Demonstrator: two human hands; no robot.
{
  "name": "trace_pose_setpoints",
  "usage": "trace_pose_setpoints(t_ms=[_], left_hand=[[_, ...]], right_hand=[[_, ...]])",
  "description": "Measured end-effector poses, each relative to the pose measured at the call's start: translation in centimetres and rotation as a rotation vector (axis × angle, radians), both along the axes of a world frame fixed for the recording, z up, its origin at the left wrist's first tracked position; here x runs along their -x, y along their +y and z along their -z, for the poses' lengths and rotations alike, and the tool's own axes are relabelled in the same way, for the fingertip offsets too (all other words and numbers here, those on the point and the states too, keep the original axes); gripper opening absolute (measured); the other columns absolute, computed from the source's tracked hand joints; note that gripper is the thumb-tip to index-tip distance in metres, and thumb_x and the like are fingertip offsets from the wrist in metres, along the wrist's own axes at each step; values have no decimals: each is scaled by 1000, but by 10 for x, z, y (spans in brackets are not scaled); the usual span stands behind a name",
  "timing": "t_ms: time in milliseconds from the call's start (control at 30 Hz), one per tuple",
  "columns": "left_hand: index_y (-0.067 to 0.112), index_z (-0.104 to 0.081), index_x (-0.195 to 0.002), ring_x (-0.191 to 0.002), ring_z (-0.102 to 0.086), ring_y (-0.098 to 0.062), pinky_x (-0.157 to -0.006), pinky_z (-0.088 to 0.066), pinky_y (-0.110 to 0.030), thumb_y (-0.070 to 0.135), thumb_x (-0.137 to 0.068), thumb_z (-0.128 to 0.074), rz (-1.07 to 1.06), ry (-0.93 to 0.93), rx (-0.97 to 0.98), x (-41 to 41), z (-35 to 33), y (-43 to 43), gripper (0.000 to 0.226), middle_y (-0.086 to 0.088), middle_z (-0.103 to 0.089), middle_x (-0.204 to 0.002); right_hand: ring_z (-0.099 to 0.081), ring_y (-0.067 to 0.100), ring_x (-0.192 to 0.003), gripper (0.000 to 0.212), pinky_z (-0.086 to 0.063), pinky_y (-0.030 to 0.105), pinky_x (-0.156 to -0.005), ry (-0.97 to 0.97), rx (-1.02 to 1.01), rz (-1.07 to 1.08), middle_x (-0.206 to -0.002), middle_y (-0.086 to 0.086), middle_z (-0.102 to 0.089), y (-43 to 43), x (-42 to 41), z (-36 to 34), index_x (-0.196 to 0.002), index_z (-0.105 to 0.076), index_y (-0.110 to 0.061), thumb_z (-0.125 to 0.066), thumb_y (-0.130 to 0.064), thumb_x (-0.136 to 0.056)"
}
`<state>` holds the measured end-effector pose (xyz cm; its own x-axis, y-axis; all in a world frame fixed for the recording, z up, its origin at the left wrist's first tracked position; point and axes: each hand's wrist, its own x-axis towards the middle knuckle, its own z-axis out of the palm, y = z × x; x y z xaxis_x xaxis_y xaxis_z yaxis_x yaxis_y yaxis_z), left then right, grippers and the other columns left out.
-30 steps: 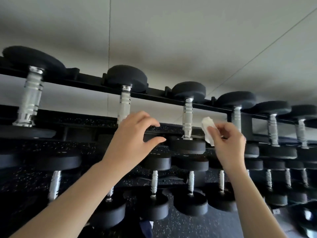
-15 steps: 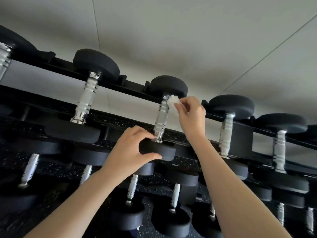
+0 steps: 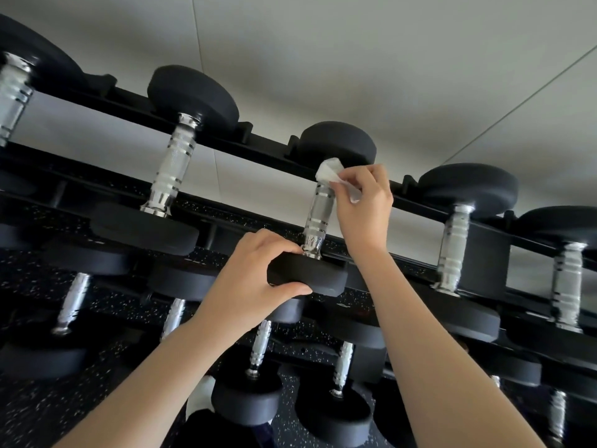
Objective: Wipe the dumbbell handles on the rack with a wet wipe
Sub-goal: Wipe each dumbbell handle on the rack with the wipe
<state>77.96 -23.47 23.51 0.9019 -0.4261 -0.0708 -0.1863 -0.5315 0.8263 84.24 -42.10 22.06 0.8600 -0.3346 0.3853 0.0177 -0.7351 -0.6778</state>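
Observation:
A black rack (image 3: 413,206) carries rows of black dumbbells with chrome handles. My left hand (image 3: 258,273) grips the near head (image 3: 319,278) of a top-row dumbbell. Its chrome handle (image 3: 318,218) runs up to the far head (image 3: 339,143). My right hand (image 3: 363,205) pinches a white wet wipe (image 3: 329,172) and presses it against the top of that handle, just under the far head. Part of the wipe trails behind my fingers.
Neighbouring top-row dumbbells flank this one, with handles to the left (image 3: 172,169) and right (image 3: 454,247). Lower rows of smaller dumbbells (image 3: 258,347) sit below my arms. A grey wall (image 3: 323,59) lies behind the rack, and speckled black flooring (image 3: 32,415) below.
My left hand has closed on the dumbbell's near head. My right hand rose with the wipe and laid it on the top of the handle. The view moved closer.

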Motion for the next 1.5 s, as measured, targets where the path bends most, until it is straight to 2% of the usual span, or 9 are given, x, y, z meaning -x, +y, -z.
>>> trace_pose_setpoints(t_ms=[167, 267, 467, 733, 1000, 1067, 1267, 1400, 1500], left_hand=[[31, -64, -105, -106, -41, 2, -86, -25, -1, 45, -66, -77, 8, -10, 19, -1, 4, 1, 43, 23, -51, -105], [34, -63, -104, -107, -42, 2, -86, -25, -1, 59, -63, -63, 5, -27, 37, -1, 7, 1, 49, 25, -50, -105], [33, -63, -103, -106, -44, -1, -86, -26, -2, 59, -62, -60, -6, -23, 65, 0, 7, 1, 48, 23, -51, -104], [34, -63, -101, -107, -44, -1, -86, -26, -2, 57, -62, -61, -13, -13, 74, 1, 9, 0, 46, 22, -52, -104], [33, -64, -102, -107, -44, -2, -86, -26, -2, 58, -62, -61, -20, -1, 76, 1, 9, 0, 47, 22, -51, -104], [33, -64, -101, -107, -45, -3, -87, -28, -4, 57, -62, -62, -22, 0, 79, 0, 10, 0, 46, 22, -51, -103], [35, -64, -100, -107, -46, -4, -87, -30, -6, 56, -61, -62, -34, 15, 96, 0, 11, 0, 45, 22, -52, -103], [36, -64, -100, -107, -46, -5, -87, -32, -8, 56, -60, -63, -37, 24, 100, 0, 12, 0, 45, 21, -52, -103], [35, -65, -100, -107, -47, -5, -87, -33, -11, 56, -59, -63, -50, 30, 114, 0, 11, 0, 46, 20, -53, -102]], right_hand=[[-50, -2, -82, 6, -38, 3, -71, 76, -94, -23, -95, 1, -57, -1, -2, -5, -88, -68, -7, -66, -4, -82], [-51, -1, -81, 7, -39, 4, -69, 113, -189, 3, -95, 0, -57, -1, -4, -8, -88, -68, -9, -67, -6, -82], [-51, -11, -81, 10, -41, 5, -71, 214, -252, -20, -97, 2, -63, -3, 13, -5, -90, -68, -16, -66, -8, -84], [-56, 7, -80, 11, -44, 11, -67, 154, -309, 46, -96, 4, -64, -5, -1, -8, -86, -68, -17, -67, -7, -82], [-55, -3, -76, 9, -42, 8, -66, 186, -345, 57, -93, 3, -67, -2, 11, -2, -90, -70, -16, -67, -11, -83], [-56, 0, -77, 9, -43, 9, -67, 173, -340, 70, -94, 4, -67, -3, 6, -4, -91, -71, -15, -67, -10, -83], [-56, 4, -75, 22, -43, 10, -66, 94, -359, 130, -91, 2, -65, 2, -8, -8, -82, -64, -28, -65, -6, -83], [-60, 9, -84, 17, -48, 15, -72, 163, -344, 38, -96, 2, -67, -4, 1, -9, -86, -67, -26, -68, -9, -83], [-60, 6, -84, 13, -48, 14, -74, 254, -237, -110, -95, 1, -67, -8, 22, -9, -90, -71, -16, -70, -7, -80]])
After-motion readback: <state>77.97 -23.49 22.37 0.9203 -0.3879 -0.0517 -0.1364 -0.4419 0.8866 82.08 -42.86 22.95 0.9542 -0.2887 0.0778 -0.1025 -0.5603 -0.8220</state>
